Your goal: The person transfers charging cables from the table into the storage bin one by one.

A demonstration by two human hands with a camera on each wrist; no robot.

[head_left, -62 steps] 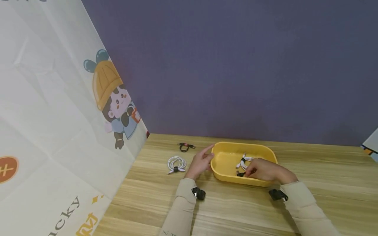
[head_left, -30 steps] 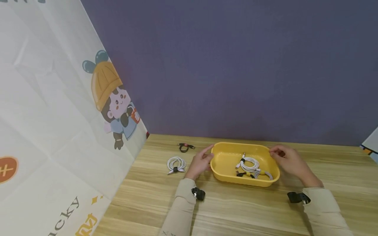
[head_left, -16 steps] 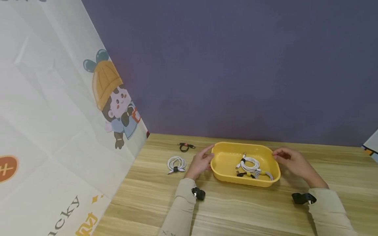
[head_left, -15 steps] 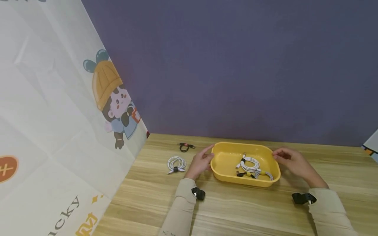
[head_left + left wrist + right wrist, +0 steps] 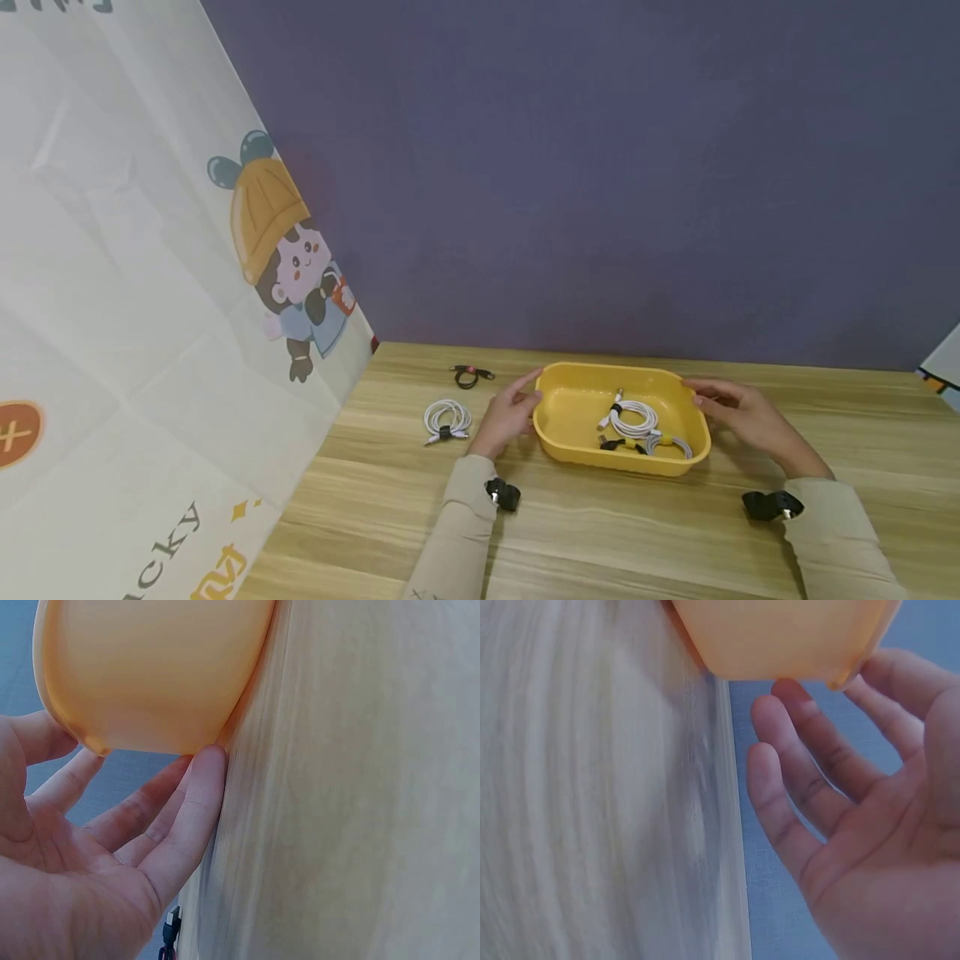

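Note:
A yellow plastic basket (image 5: 570,457) stands on the wooden table between both hands. My left hand (image 5: 510,419) rests against its left end; in the left wrist view the fingers (image 5: 201,799) are nearly straight, tips on the outer wall, with the thumb at the rim. At the right end, my right hand (image 5: 742,414) touches the rim with thumb and index finger, its other fingers (image 5: 765,776) loosely extended. Inside the basket lie a coiled white cable (image 5: 639,422) with a black tie, a black cable (image 5: 613,444) and a grey coiled cable (image 5: 678,447).
Left of the basket on the table (image 5: 600,533) lie a coiled white cable (image 5: 447,414) with a black tie and a small black cable (image 5: 467,379) with a red tie. A dark blue panel (image 5: 600,183) rises behind, and a printed white sheet (image 5: 150,292) stands at the left.
The right hand has let go of the grey cable inside the basket, come out and moved right to the basket's right rim. Its index finger has straightened. The left hand has stayed put.

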